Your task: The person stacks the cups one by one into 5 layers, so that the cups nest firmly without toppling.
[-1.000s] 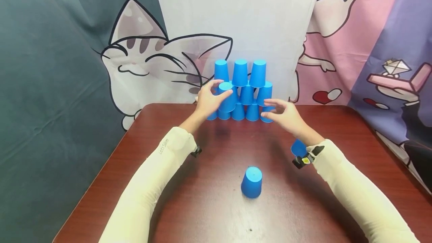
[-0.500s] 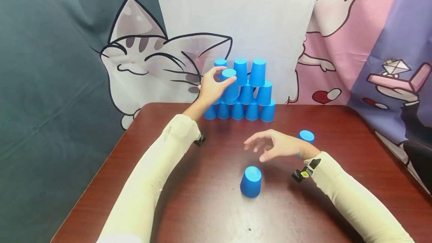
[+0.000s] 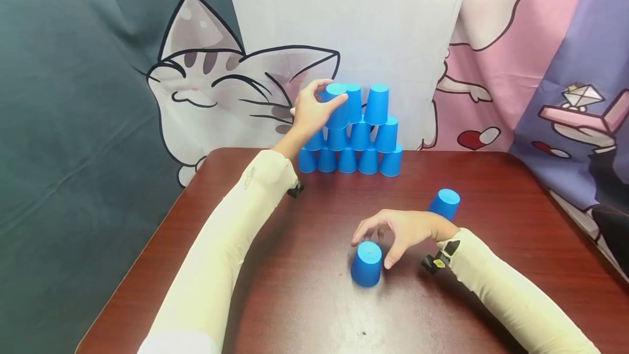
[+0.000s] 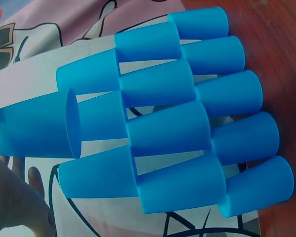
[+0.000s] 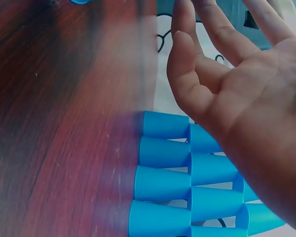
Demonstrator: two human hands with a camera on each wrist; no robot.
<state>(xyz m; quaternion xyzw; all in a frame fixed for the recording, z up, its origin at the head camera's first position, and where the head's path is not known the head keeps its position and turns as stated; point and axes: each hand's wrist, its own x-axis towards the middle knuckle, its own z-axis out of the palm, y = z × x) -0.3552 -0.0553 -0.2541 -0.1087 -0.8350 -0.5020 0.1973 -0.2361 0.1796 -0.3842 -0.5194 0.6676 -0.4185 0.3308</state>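
My left hand pinches an upside-down blue cup between thumb and fingers, near the top row of a stepped stack of blue cups. In the left wrist view the held cup hangs apart from the table, overlapping an upper-row cup; whether they touch I cannot tell. Around the lone blue cup at the near middle, my right hand spreads its fingers behind and its thumb to the right. No grip on that cup is visible. In the right wrist view its fingers are loosely bent.
One more upside-down blue cup stands right of centre, partly behind the right wrist. The brown table ends just behind the stack, where a printed cat curtain hangs.
The left hand has raised its cup from the middle rows to the top row's height. My right hand has come down and back from the stack's right side to the near lone cup.
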